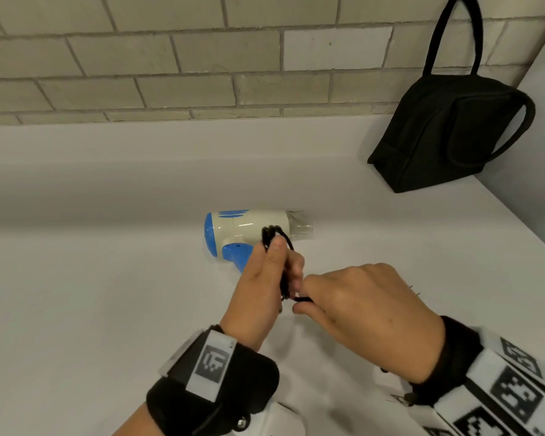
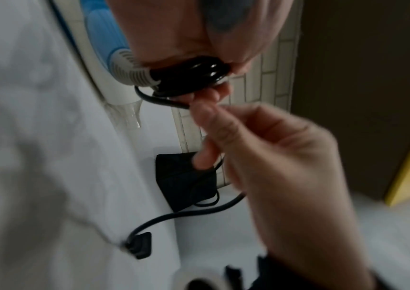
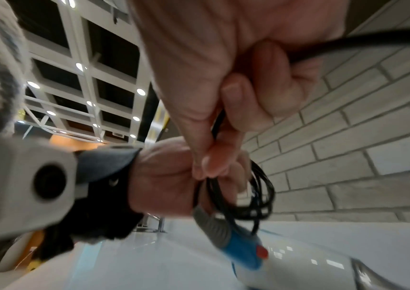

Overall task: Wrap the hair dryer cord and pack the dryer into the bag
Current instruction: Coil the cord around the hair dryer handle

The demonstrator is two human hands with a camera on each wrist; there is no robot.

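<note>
Soft, even light falls from above onto the white counter (image 1: pixel 107 278), so my hands throw only faint shadows toward me. The head view is sharp, with the brick wall (image 1: pixel 139 58) bending at the edges. My left wrist view is dim and smeared, my right hand (image 2: pixel 285 176) blurred near the lens. The right wrist view is streaky too, with bright ceiling lamps (image 3: pixel 140 91) far left and glare spots on the dryer (image 3: pixel 310 263)
</note>
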